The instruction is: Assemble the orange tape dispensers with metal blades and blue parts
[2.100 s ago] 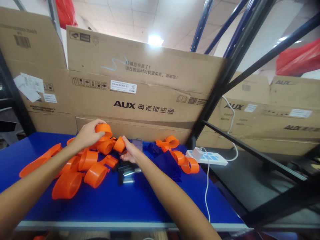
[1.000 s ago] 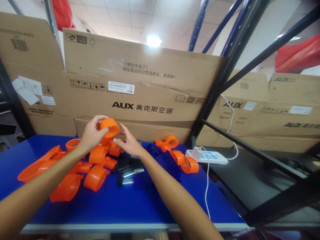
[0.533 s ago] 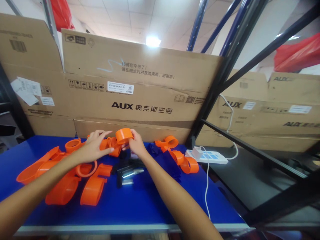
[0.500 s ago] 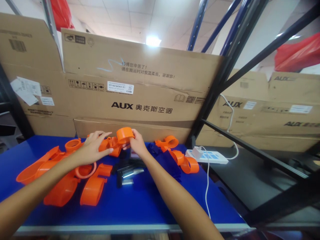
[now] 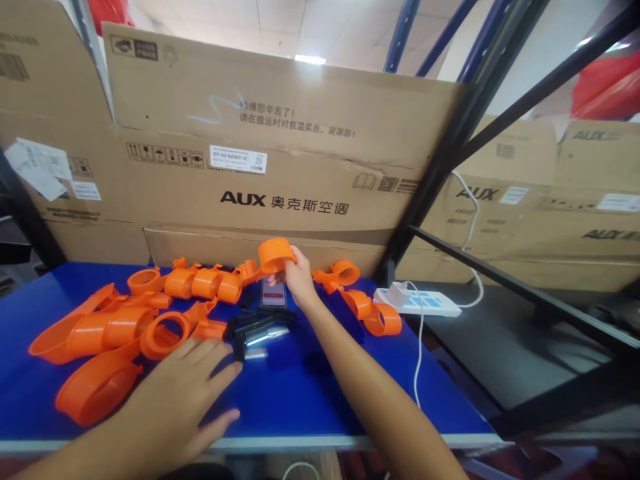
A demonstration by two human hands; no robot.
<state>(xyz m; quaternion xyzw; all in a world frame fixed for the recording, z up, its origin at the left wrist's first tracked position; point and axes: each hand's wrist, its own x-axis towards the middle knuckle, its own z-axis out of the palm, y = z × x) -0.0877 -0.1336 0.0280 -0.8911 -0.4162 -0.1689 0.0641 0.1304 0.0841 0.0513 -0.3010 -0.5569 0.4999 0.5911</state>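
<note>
My right hand (image 5: 296,275) grips an orange plastic ring piece (image 5: 276,255) with a flat arm, held up just above the back of the blue table. My left hand (image 5: 193,387) is lower and nearer the front edge, its fingers spread with nothing held. Just beyond its fingers lies another orange ring piece (image 5: 165,335), part of it hidden. Several similar orange pieces (image 5: 107,331) are spread over the left side, with a row of orange rings (image 5: 205,283) behind them. Beyond my left fingertips is a small pile of black strips with shiny blades (image 5: 263,327).
A phone-like device (image 5: 273,294) lies behind the black strips. More orange rings (image 5: 383,319) sit at the right, beside a white power strip (image 5: 425,301) and its cable. Large cardboard boxes (image 5: 280,167) stand at the back. A black rack post (image 5: 440,160) rises at the right.
My left hand has dropped from above the orange pieces toward the table's front edge. My right hand has shifted slightly rightward with the ring piece still gripped. The view has tilted a little.
</note>
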